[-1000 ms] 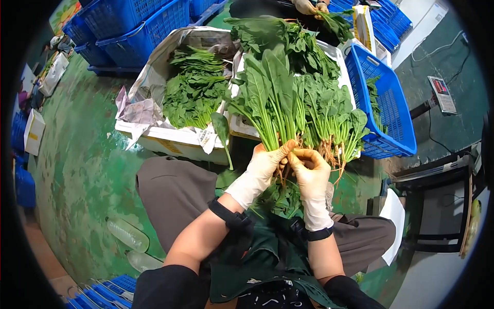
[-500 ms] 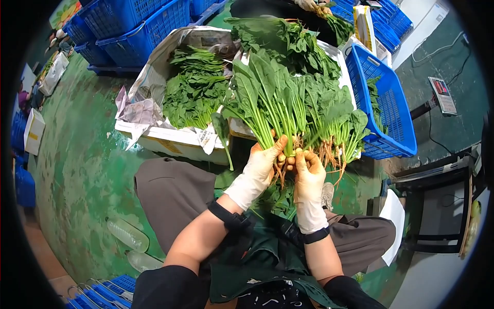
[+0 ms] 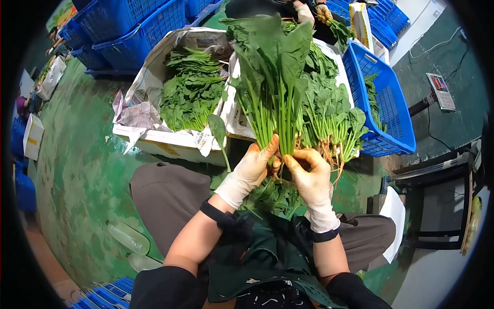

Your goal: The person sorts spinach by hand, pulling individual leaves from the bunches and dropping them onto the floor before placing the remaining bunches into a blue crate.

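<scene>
My left hand (image 3: 250,172), in a whitish glove, is closed on the lower stems of a bunch of leafy greens (image 3: 263,121) held upright. Beside it, my right hand (image 3: 310,177), also gloved, pinches the stem base of a plant (image 3: 289,103) against the bunch. Reddish roots show partly between the hands. To the right of the bunch, more greens with orange roots (image 3: 334,121) lie at the edge of a white box. A second white box (image 3: 170,145) on the left holds stacked greens (image 3: 193,92). Loose leaves (image 3: 272,198) lie below my hands.
Blue crates (image 3: 139,44) are stacked at the back left. A blue basket (image 3: 388,110) stands right of the boxes, near a scale display (image 3: 441,91). Plastic bottles (image 3: 128,237) lie on the floor at left. Another person's gloved hand (image 3: 303,13) is at the top.
My right hand has turned and opened its pinch wider, now at a plant standing upright against the bunch. The greens stand taller in front of the box. Another person's hand has come into view.
</scene>
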A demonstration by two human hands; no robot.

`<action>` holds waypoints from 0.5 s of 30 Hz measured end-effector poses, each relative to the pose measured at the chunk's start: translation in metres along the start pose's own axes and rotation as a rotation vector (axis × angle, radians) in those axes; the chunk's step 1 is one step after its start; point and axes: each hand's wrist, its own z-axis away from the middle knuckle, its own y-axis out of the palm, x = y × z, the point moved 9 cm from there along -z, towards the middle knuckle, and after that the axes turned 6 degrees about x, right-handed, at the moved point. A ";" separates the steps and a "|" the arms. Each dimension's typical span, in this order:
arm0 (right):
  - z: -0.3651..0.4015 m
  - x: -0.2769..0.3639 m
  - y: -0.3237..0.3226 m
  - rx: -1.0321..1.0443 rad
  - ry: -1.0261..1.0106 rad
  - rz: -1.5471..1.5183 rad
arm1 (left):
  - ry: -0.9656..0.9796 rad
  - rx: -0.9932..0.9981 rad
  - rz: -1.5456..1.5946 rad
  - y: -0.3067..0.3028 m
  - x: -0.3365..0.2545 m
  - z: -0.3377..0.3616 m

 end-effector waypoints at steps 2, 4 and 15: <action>-0.005 -0.002 -0.001 -0.021 0.047 0.126 | -0.006 -0.012 0.020 -0.014 0.009 -0.002; -0.006 -0.005 0.004 -0.006 0.058 0.184 | 0.010 -0.095 -0.042 -0.016 0.009 -0.002; -0.005 -0.038 0.019 0.013 0.293 -0.271 | 0.074 -0.092 0.013 -0.019 0.010 -0.005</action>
